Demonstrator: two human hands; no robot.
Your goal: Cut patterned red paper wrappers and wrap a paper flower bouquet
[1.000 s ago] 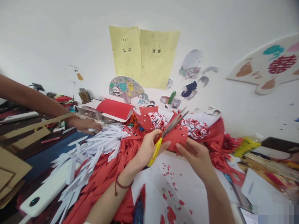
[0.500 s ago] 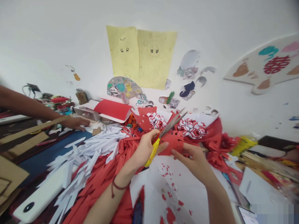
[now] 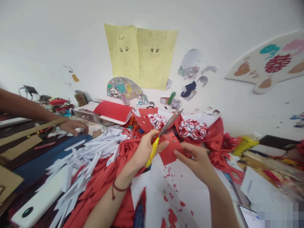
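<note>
Some red paper (image 3: 169,154) hidden by right fingers (image 3: 183,157) | phone (image 3: 248,217) cropped

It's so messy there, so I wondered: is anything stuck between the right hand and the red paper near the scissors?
Nothing visible: the right hand directly touches the red paper at its right side. The yellow-handled scissors are over on its left, in the left hand.

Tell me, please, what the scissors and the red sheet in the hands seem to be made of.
Scissors: blades look like metal, grey with a dull sheen; the bright yellow handle suggests plastic, finish unclear. Red sheet: apparently matte paper, thin-edged, with small cut holes.
</note>
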